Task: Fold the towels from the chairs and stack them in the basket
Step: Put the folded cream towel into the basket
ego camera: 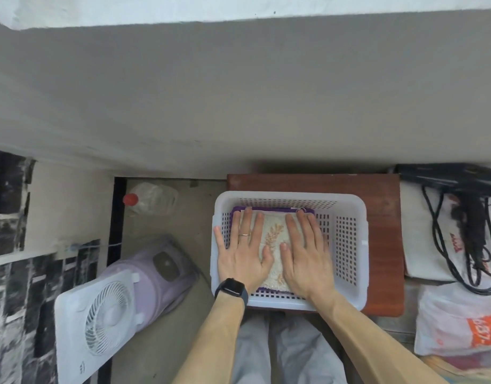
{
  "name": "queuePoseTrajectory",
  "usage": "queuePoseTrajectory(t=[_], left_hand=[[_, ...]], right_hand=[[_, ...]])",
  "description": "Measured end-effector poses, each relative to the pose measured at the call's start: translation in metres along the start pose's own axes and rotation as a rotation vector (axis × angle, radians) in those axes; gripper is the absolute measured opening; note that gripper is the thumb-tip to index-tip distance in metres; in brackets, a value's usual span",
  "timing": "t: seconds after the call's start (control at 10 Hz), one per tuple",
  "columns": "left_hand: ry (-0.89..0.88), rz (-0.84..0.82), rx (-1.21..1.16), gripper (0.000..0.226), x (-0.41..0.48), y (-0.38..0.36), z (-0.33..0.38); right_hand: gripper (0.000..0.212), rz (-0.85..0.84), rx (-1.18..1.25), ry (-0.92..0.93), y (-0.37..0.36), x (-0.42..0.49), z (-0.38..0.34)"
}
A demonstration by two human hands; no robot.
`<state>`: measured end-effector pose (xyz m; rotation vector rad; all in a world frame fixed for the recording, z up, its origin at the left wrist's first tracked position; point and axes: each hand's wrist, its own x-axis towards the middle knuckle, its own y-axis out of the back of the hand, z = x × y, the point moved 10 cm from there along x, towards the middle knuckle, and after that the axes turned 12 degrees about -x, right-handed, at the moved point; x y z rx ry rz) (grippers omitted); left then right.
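I see my left hand (pixel 245 249) and right hand (pixel 305 252) pressing flat, fingers straight, on the folded cream towel with an orange leaf pattern (pixel 274 239), atop a purple towel (pixel 266 209), in the white perforated plastic basket (pixel 346 239) at the brown wooden table's (pixel 382 217) left edge.

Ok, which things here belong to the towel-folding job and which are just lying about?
Job: basket, cream towel, purple towel beneath it, left hand and right hand pressing flat on top.
Lying about: fan, bottle, tote bag, plastic bag.
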<state>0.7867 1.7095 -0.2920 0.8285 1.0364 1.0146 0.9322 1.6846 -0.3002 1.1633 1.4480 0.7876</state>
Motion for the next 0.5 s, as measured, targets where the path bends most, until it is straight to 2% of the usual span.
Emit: queuePoseTrajectory(t=[0.1, 0.4, 0.5], left_hand=[[0.007, 0.001, 0.003, 0.076, 0.004, -0.001, -0.001], [0.026, -0.147, 0.015, 0.067, -0.009, 0.014, 0.002], [-0.024, -0.271, 0.014, 0.066, -0.008, 0.039, 0.017]], right_hand=[[0.061, -0.001, -0.003, 0.000, -0.004, 0.004, 0.000], [0.060, -0.133, -0.041, 0.003, 0.016, -0.009, -0.008], [0.062, -0.255, -0.074, 0.026, 0.041, -0.005, -0.009]])
